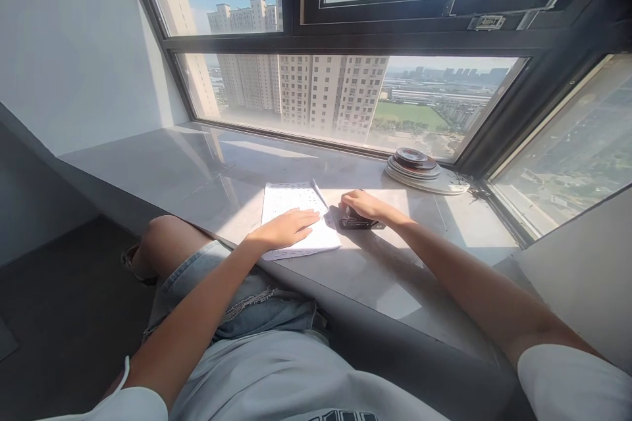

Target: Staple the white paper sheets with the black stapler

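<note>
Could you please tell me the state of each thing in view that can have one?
Left hand: spread flat on the paper.
Right hand: curled over the dark object; firmness of grip unclear.
Paper: lying flat, marked, partly covered.
Pen: lying aslant at the paper's edge.
Dark object: on the sill, partly hidden.
Plates: stacked.
Sill: partly sunlit.
Shorts: frayed.

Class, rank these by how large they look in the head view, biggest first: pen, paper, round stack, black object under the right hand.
1. Paper
2. Round stack
3. Black object, partly hidden by the right hand, so only its visible part is ranked
4. Pen
</note>
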{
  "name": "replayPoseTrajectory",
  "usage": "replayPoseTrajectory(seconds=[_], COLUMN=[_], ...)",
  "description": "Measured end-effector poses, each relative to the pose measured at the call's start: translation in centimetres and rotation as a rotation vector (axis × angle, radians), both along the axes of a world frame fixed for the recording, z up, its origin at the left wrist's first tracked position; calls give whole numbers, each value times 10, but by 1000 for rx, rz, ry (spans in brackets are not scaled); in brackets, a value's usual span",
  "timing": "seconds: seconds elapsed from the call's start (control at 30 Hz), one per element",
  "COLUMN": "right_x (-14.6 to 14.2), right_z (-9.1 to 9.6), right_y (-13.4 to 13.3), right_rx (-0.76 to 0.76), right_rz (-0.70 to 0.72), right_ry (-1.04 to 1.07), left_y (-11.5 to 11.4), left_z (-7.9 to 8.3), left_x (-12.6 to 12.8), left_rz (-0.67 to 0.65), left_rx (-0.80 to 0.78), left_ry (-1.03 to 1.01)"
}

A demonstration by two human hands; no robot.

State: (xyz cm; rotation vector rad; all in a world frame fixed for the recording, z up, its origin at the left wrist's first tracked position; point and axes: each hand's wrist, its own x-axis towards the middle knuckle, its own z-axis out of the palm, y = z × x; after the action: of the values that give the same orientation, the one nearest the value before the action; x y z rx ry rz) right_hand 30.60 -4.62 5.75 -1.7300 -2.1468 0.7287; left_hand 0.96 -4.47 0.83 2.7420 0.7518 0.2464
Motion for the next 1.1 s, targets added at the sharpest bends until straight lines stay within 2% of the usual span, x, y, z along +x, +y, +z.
replayPoseTrajectory(seconds=[0.17,0.3,0.4,0.53,0.6,0.8,1.1], right_x=[1,0,-1,0,1,-2,-1], right_z=[-3,-2,-1,-3,-3,-3,-16], right_y=[2,1,1,1,1,1,3], right_rx=[7,7,6,14,12,41,82], right_rz=[-7,-6,-6,8,5,-28,-60], right_ry=[-8,-12,-4,10,14,-77,-149], left_y=[-2,-13,-23,-32,-32,-24,-31], left_z=[8,19,16,2,-3,-13,-10], left_x=[1,16,37,60,63,54,56], left_rz=[-7,33,160,361,341,137,147], left_rx=[93,121,190,206,185,137,176], left_ry=[29,128,134,55,21,-87,-62])
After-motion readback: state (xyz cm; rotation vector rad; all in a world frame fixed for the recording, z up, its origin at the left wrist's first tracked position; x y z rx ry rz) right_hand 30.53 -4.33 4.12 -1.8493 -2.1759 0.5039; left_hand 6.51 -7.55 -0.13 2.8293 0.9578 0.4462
